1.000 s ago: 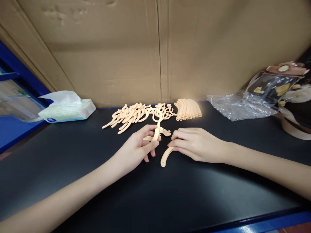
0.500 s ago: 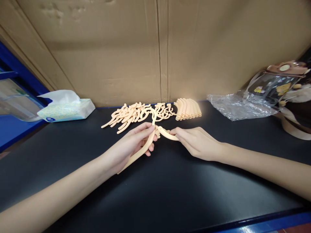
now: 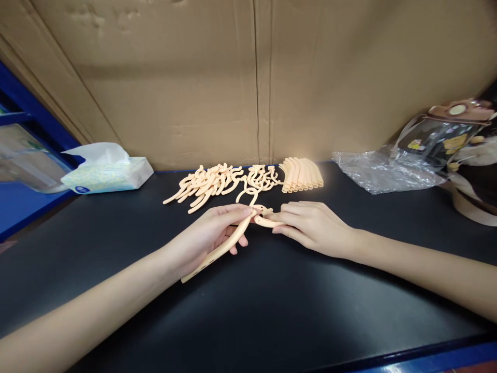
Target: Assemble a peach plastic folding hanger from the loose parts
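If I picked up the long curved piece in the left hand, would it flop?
The long curved piece is probably stiff: its end pokes past the left hand without sagging. It's likely light, because it looks so slim. Pushed, it might slide, since the tabletop looks smooth.

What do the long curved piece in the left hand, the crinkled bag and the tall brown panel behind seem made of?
Long curved piece in the left hand: probably moulded plastic, satin finish; smooth, even peach colour.
Crinkled bag: seemingly thin clear plastic film, glossy; sharp glints along its wrinkles.
Brown panel: likely cardboard, matte; dents and creases.
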Available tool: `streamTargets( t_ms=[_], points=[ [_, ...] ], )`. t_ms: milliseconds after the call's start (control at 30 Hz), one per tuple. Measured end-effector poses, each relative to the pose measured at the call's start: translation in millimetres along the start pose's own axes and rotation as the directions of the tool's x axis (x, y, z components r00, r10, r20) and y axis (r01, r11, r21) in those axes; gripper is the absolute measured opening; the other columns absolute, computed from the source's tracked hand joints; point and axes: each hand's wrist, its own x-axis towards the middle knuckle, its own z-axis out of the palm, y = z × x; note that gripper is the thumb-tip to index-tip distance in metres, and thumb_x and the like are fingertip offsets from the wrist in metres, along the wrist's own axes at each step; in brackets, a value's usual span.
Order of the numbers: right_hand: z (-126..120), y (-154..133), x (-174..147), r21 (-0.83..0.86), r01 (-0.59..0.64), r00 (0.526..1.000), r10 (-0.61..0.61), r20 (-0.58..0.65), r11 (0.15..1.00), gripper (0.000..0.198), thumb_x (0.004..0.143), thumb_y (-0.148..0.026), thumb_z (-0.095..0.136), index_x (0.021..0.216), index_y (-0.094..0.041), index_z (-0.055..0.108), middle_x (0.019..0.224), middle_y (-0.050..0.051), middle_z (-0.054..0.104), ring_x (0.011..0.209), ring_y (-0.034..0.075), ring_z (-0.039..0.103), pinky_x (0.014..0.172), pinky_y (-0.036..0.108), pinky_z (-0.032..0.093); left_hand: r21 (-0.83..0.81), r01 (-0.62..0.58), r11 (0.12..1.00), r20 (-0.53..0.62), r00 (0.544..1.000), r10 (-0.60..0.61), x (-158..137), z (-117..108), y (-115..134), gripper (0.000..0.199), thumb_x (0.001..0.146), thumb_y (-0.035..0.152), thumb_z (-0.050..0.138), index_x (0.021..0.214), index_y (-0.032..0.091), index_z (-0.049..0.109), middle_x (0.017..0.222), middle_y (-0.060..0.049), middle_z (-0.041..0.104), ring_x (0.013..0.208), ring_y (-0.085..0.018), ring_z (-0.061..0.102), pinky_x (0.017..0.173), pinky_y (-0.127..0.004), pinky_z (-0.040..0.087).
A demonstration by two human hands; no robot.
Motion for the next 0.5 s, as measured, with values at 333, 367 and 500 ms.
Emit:
streamTargets(
  t_ms=[333,367,500],
  points=[
    [1.8,-0.3,-1.9,-0.139,0.042,0.994,-0.055,-0.095,0.989,0.031,0.100,-0.031,0.039,0.110,-0.016,0.064,0.076,0.003,0.062,0.069,0.016,0.054,0.062,0.029,0.036,0.052,0.017,0.999,0.073,0.997,-0.021,-0.7,-4.0,-2.3,0.019,0.085,0.032,0.067,0.096,0.018,0.072,0.068,-0.001,0.066,0.056,-0.007,0.061,0.052,-0.013,0.054],
    [1.6,-0.5,-1.9,-0.148,0.046,0.994,-0.061,-0.096,0.988,0.031,0.100,-0.031,0.039,0.111,-0.016,0.064,0.076,0.003,0.062,0.069,0.016,0.054,0.062,0.029,0.036,0.043,0.018,0.999,0.077,0.997,-0.021,-0.6,-4.1,-2.2,0.017,0.085,0.031,0.067,0.095,0.018,0.072,0.070,-0.001,0.067,0.058,-0.008,0.062,0.054,-0.014,0.055],
    [0.5,-1.4,-1.9,-0.170,0.049,0.993,-0.066,-0.094,0.984,0.030,0.100,-0.031,0.039,0.109,-0.017,0.064,0.076,0.002,0.062,0.069,0.016,0.054,0.062,0.029,0.035,0.033,0.022,0.999,0.072,0.997,-0.024,0.3,-3.7,-1.4,0.015,0.085,0.026,0.067,0.097,0.018,0.072,0.073,-0.002,0.068,0.057,-0.008,0.062,0.057,-0.016,0.056]
  ],
)
